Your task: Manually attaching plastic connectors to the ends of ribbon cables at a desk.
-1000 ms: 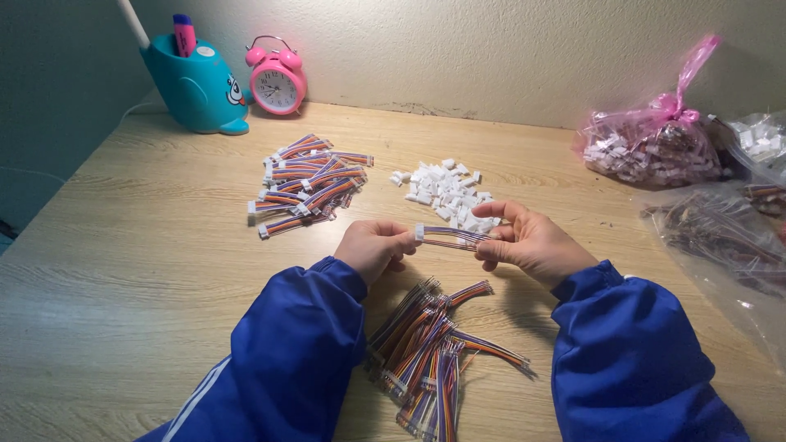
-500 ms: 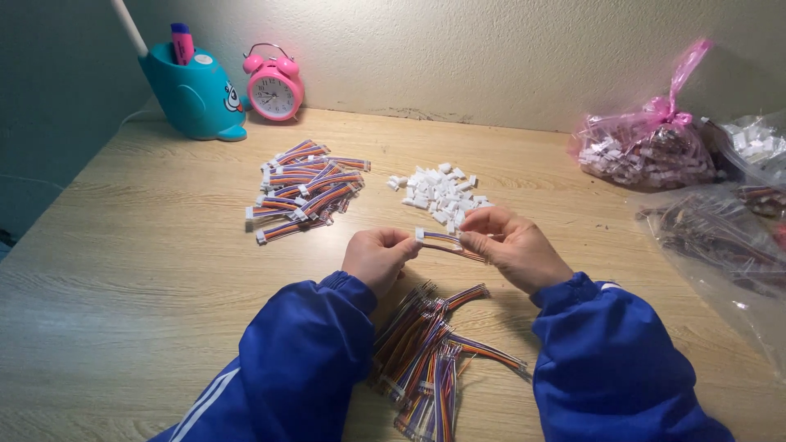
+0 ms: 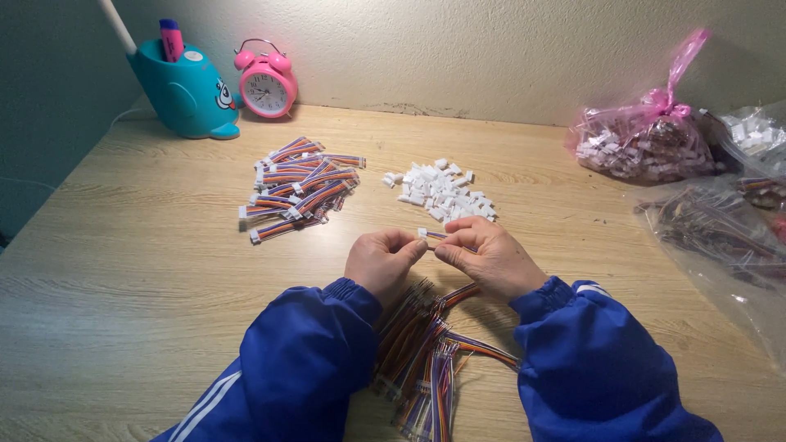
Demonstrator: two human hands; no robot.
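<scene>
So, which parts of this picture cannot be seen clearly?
- Head view: the ribbon cable piece is mostly hidden by the fingers of the left hand and right hand.
- The loose cable pile is partly hidden under the blue sleeves.
- The clear bag is cut off by the right edge; its contents are blurred by the plastic.
- The alarm clock face is too small to read.

head view | worn high, facing down and forward | near the wooden table [image 3: 123, 270] | reaches back wall [image 3: 491, 49]
</scene>
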